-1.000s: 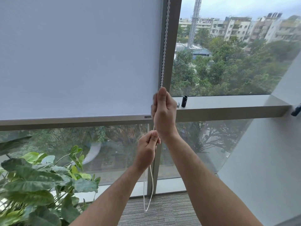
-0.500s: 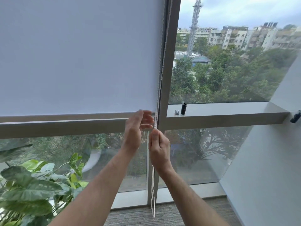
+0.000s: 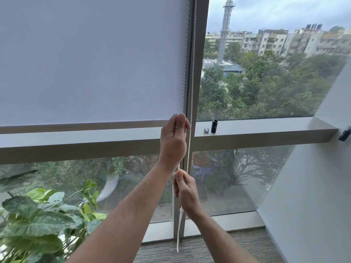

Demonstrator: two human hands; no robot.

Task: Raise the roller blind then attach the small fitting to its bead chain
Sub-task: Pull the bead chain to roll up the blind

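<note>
A grey roller blind (image 3: 91, 61) covers the left window pane, its bottom bar level with the window ledge. The white bead chain (image 3: 192, 76) hangs in two strands along the dark mullion. My left hand (image 3: 173, 139) is raised and closed around the left strand near the blind's bottom corner. Lower down, my right hand (image 3: 185, 190) grips the same strand, and the loop dangles below it toward the floor. A small silver fitting (image 3: 206, 130) lies on the ledge to the right of the mullion.
A black cylinder (image 3: 214, 126) stands beside the fitting on the ledge (image 3: 266, 128). A leafy potted plant (image 3: 41, 221) fills the lower left. A slanted white wall (image 3: 313, 186) closes the right side, with a black object (image 3: 344, 134) at its edge. Grey carpet (image 3: 209, 247) lies below.
My left hand rose up the chain to the blind's bottom corner and closed on it. My right hand pulled down to a lower grip. The blind's bottom bar sits slightly higher.
</note>
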